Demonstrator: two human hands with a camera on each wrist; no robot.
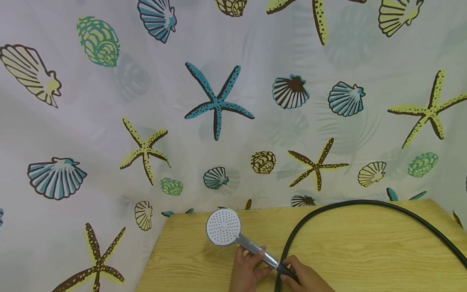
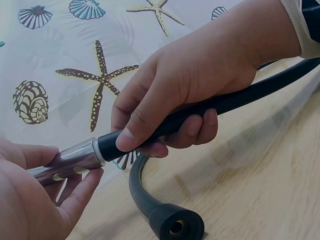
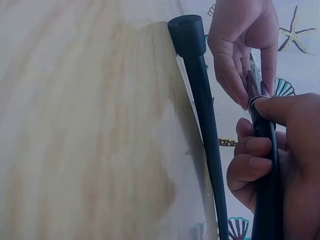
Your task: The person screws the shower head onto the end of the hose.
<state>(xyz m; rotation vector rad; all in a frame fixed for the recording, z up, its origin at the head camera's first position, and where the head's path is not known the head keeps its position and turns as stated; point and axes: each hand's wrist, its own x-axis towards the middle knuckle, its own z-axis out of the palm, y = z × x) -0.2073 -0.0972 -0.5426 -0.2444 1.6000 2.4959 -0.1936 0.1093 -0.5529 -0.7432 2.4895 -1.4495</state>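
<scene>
A chrome shower head with a round white spray face tilts up to the left over the wooden table. My left hand pinches its silver handle between thumb and fingers. At the handle's lower end, my right hand grips the black hose, thumb laid along its end, right where it meets the chrome. In the right wrist view the fingers of that hand curl round the hose. The hose's other end, a wide black connector, lies loose near the hands.
From the hands the black hose arcs across the wood-grain table and off to the right. A white curtain printed with starfish and shells hangs behind the table and along its left side.
</scene>
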